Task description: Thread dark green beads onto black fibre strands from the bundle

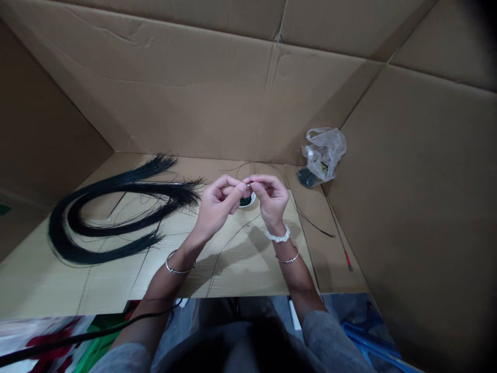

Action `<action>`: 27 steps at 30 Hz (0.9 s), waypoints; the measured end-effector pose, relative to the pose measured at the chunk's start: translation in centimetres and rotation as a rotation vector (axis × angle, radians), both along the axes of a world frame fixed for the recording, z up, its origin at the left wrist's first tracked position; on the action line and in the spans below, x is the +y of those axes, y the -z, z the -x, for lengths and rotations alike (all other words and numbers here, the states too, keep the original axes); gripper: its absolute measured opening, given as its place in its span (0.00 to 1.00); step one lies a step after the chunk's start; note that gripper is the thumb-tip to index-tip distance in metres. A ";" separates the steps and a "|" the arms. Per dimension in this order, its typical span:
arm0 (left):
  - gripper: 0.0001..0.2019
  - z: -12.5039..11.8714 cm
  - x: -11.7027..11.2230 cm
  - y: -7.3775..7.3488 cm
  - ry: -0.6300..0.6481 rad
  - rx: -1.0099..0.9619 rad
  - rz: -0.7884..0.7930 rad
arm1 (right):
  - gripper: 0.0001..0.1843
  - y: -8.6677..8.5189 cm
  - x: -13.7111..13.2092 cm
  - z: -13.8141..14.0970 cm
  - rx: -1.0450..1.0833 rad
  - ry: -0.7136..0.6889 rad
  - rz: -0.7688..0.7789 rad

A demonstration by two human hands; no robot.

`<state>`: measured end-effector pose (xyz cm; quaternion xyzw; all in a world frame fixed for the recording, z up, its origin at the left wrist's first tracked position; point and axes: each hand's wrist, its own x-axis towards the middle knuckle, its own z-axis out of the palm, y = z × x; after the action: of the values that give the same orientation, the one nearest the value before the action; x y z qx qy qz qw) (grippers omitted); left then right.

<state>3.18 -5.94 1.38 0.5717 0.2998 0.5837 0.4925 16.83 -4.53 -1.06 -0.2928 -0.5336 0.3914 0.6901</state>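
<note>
My left hand (220, 199) and my right hand (272, 199) meet above the table, fingertips touching. Both are closed in a pinch on something tiny and dark that I cannot make out. Just behind and below the fingertips stands a small white bowl (252, 200) with dark green bits in it, partly hidden by the hands. One thin dark strand (229, 242) curves over the table from beside my right hand to the front edge. More thin strands (285, 178) loop behind the right hand.
Two curved bundles of dark strands, one greenish (62, 228) and one black (116, 228), lie at left. A clear plastic bag (328, 150) sits at back right. A thin rod with a red end (347, 258) lies at right. Cardboard walls (186, 93) enclose the table (252, 274).
</note>
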 end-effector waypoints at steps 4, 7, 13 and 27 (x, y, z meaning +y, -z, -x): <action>0.12 0.0 0.0 0.0 0.005 -0.007 -0.004 | 0.05 -0.1 0.1 -0.1 0.016 -0.025 -0.013; 0.12 0.1 0.0 -0.1 0.001 -0.001 0.002 | 0.07 -0.1 0.1 -0.1 -0.021 -0.011 0.023; 0.12 0.1 0.0 -0.2 0.015 0.000 0.008 | 0.06 0.0 0.7 -0.1 0.017 -0.078 -0.014; 0.13 0.1 0.2 -0.4 0.038 0.001 0.032 | 0.20 0.4 2.3 -0.3 0.268 -0.545 0.332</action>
<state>3.12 -5.76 1.83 0.5697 0.2987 0.5690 0.5124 17.13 -2.25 -1.44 -0.1936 -0.4258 0.6779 0.5672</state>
